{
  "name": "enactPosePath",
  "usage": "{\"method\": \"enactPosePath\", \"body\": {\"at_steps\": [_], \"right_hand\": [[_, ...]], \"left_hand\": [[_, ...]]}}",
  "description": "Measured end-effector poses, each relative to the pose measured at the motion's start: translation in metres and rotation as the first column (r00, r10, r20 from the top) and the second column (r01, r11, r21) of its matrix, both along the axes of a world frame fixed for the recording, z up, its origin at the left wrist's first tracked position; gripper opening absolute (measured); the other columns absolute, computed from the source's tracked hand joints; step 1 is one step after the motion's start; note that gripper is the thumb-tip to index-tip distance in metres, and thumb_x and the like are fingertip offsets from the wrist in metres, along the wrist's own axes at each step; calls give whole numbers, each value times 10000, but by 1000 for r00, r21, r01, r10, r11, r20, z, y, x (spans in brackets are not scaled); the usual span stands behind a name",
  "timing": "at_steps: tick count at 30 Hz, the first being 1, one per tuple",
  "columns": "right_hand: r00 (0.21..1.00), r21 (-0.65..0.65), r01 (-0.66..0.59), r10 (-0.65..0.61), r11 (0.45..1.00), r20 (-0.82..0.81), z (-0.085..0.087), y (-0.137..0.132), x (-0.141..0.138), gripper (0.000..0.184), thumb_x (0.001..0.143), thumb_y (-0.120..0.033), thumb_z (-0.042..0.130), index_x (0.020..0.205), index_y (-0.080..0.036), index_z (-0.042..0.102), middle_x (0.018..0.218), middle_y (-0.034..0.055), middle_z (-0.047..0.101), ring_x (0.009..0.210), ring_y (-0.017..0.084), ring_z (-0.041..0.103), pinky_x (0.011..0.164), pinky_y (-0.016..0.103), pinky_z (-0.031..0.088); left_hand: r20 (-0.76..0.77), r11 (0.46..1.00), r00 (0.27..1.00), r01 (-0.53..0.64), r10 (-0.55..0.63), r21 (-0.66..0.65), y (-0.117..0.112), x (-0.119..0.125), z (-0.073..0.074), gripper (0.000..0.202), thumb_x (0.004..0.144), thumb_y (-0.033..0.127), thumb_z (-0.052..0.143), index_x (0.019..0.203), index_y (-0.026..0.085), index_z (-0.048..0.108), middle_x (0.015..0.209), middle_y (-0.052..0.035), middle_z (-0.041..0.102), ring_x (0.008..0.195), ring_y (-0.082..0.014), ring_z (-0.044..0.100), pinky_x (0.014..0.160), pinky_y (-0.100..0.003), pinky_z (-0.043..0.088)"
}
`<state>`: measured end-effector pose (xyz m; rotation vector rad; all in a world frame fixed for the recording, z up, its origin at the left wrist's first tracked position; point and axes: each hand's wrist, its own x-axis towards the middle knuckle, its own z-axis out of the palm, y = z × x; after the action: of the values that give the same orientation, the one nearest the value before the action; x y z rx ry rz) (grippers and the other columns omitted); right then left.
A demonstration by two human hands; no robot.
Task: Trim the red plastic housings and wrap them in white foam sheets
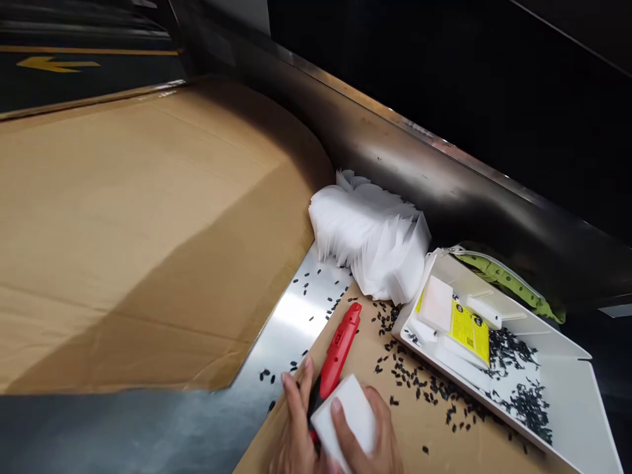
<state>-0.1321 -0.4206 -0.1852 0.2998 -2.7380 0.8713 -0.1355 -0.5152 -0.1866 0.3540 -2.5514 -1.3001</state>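
White block [345,418] sits at the near edge of the surface [291,322], under the person's hands, with the red utility knife [338,352] running from beneath it up and away toward the far edge.

Biggest of all is the brown cardboard sheet [133,224], spread over the left and far-left part of the surface, its near corner ending where bare shiny metal shows. A second piece of cardboard [434,421] covers the near right part and carries the knife, the block and the tray. The white tray [567,388] lies toward the right edge, tilted, holding loose black chips [528,401], a yellow label [469,329] and a few small white pieces [437,303]. A green perforated strip [508,280] lies just behind the tray, against the dark metal wall at the far edge. A fanned stack of white sheets [370,240] rests against that wall, touching the tray's far left corner. More black chips are scattered on the metal and cardboard between the stack and the knife.

Right hand [368,428] lies on the block, fingers curled over its top and right side, so its grip is closed around it. Left hand [296,421] is spread with fingers fairly straight, resting beside the knife's dark handle end and the block's left side; whether it actually clasps the knife cannot be told, since the handle end is hidden.
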Motion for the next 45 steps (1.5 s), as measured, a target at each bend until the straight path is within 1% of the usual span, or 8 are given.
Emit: {"method": "enactPosePath", "body": {"at_steps": [3, 7, 11, 15, 18, 24, 32, 45], "right_hand": [[1000, 61, -6, 8, 998, -27, 10, 0, -32, 475, 969, -286, 380, 1428, -408, 381, 1423, 100, 316, 1247, 301, 488, 875, 435, 551], [1000, 75, -17, 19, 997, -23, 19, 3, -60, 489, 956, -202, 418, 1417, -366, 416, 1423, 109, 341, 1301, 290, 431, 971, 465, 498], [996, 89, -73, 76, 993, -37, 21, 1, -50, 506, 942, -179, 414, 1402, -390, 433, 1401, 104, 336, 1234, 283, 477, 877, 409, 545], [997, 67, -61, 58, 996, 52, 25, -2, -53, 521, 947, -172, 410, 1400, -429, 418, 1431, 93, 315, 1267, 319, 433, 945, 509, 492], [994, 26, -78, 76, 997, 83, 26, -3, -50, 537, 948, -209, 400, 1421, -461, 364, 1426, 104, 319, 1215, 338, 471, 847, 497, 529], [978, 15, -122, 118, 992, 171, 35, -1, -59, 509, 933, -154, 404, 1352, -430, 490, 1448, 71, 344, 1291, 329, 399, 960, 528, 453], [959, 50, -184, 168, 982, 229, 41, -1, -61, 494, 918, -136, 429, 1324, -398, 533, 1433, 79, 361, 1272, 324, 408, 936, 517, 464], [943, 118, -231, 192, 966, 273, 49, 2, -59, 496, 935, -189, 445, 1367, -431, 466, 1419, 77, 396, 1227, 311, 446, 883, 481, 502]], "left_hand": [[52, 998, 997, -51, 52, -27, 6, -3, 4, 678, 996, 304, 321, 1496, 263, -136, 1409, -195, 477, 1249, -336, 483, 688, -434, 621], [31, 995, 996, -80, 82, -63, 8, -3, 1, 716, 992, 274, 360, 1491, 248, -154, 1396, -185, 496, 1259, -309, 467, 759, -417, 607], [65, 995, 995, -74, 78, -66, 9, -2, 1, 701, 994, 267, 349, 1493, 267, -143, 1403, -154, 503, 1233, -294, 505, 721, -384, 610], [30, 995, 997, -62, 65, -78, 8, -2, 4, 757, 986, 234, 377, 1475, 232, -200, 1382, -205, 507, 1240, -328, 481, 736, -429, 612], [42, 997, 999, -29, 32, -78, 7, -1, 3, 741, 987, 227, 352, 1472, 202, -208, 1405, -240, 455, 1243, -351, 473, 730, -454, 612], [-79, 993, 997, -30, 21, -114, 5, -1, -12, 833, 962, 196, 425, 1452, 173, -249, 1434, -271, 373, 1188, -319, 528, 616, -309, 615], [-107, 989, 994, -17, 1, -148, 2, 0, -13, 831, 958, 205, 421, 1449, 119, -243, 1422, -302, 340, 1240, -370, 441, 711, -420, 623], [-70, 995, 998, -1, -7, -102, 4, 0, -7, 819, 957, 241, 430, 1469, 121, -198, 1450, -289, 327, 1267, -354, 415, 868, -441, 574]]}}
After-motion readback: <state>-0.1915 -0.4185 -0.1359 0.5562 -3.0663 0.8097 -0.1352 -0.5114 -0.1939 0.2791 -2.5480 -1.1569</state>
